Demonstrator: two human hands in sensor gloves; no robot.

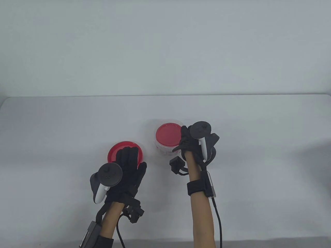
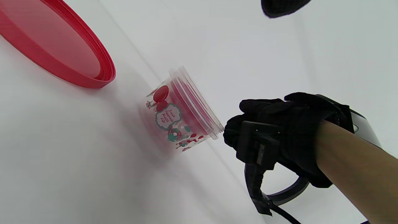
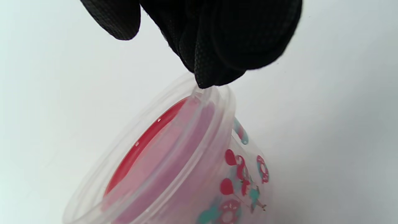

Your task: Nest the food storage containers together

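Observation:
A clear printed container (image 1: 165, 151) stands at the table's middle, with a red lid or red-lidded container (image 1: 168, 134) nested inside it. My right hand (image 1: 185, 139) pinches its rim on the right side; in the right wrist view my fingers (image 3: 224, 46) close on the rim of the container (image 3: 186, 161). A larger red lid (image 1: 113, 152) lies flat to its left. My left hand (image 1: 129, 160) lies spread over that lid, fingers extended; whether it touches is unclear. The left wrist view shows the lid (image 2: 56, 46), the container (image 2: 177, 121) and my right hand (image 2: 273, 124).
The white table (image 1: 258, 155) meets a plain white wall at its far edge. Cables and wrist cameras hang from both forearms near the front.

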